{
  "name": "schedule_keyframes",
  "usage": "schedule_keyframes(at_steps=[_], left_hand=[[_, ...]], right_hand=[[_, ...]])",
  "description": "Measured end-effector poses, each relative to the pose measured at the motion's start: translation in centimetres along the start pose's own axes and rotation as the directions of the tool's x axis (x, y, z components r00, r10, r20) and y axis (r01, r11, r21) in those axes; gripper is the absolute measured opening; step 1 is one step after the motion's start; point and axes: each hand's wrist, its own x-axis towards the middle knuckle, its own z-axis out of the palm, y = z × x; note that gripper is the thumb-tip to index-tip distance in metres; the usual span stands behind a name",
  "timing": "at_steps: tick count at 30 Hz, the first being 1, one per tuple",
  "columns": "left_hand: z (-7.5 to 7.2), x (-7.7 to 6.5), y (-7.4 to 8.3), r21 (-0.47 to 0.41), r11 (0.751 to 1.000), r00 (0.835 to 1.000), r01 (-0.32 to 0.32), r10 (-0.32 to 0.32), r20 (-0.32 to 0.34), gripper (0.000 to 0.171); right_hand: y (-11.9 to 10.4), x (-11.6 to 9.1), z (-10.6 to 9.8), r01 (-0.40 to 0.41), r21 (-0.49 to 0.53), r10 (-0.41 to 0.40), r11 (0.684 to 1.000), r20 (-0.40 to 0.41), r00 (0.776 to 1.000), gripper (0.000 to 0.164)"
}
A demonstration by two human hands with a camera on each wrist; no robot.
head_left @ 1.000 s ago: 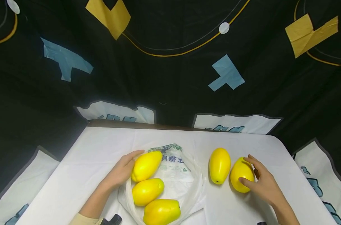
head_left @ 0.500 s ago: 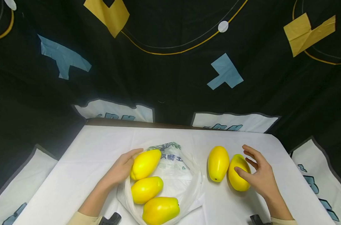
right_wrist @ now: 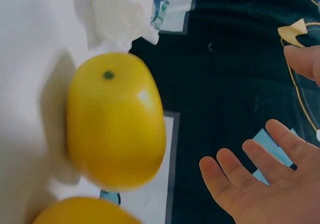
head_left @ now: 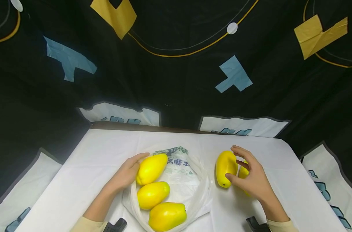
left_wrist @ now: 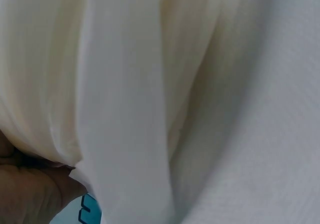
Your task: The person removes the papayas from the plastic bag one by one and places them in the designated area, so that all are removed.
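Observation:
On the left, my left hand (head_left: 129, 172) grips the edge of a translucent white plastic bag (head_left: 203, 188), beside the farthest of three yellow papayas in it. These are the far papaya (head_left: 151, 169), the middle papaya (head_left: 153, 195) and the near papaya (head_left: 168, 216). In the left wrist view the bag's folds (left_wrist: 122, 98) fill much of the frame, a thumb at their lower left. My right hand (head_left: 252, 177) holds nothing, fingers spread beside the left loose papaya (head_left: 226, 167). It partly hides the right loose papaya (head_left: 243, 172). The right wrist view shows a papaya (right_wrist: 117, 124) apart from the fingers.
A white cloth covers the table (head_left: 106, 145), which has a dark back edge. Behind it hangs a black curtain (head_left: 170, 87) with blue and yellow patches. The bag's printed far part (head_left: 179, 158) lies toward the table's back.
My right hand has let go of the right loose papaya, lifted away and moved left over to the other loose one. The left hand stays at the bag.

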Motion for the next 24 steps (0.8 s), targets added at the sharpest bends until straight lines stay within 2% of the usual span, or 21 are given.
schedule_keyframes(at_steps=[7,17,24], left_hand=[[0.0,-0.2,0.0,0.008,1.0,1.0,0.007,-0.007,-0.002,0.041],[-0.1,0.2,0.4,0.021,1.0,1.0,0.002,-0.002,0.004,0.041],[-0.1,0.0,0.2,0.004,1.0,1.0,0.001,-0.001,0.013,0.041]], right_hand=[[-0.3,0.7,1.0,0.044,0.072,-0.047,0.996,0.036,0.998,0.084],[-1.7,1.4,2.9,0.048,0.124,-0.06,0.991,0.096,0.994,0.081],[-4.8,1.6,4.3,0.005,0.158,-0.028,0.987,0.145,0.989,0.075]])
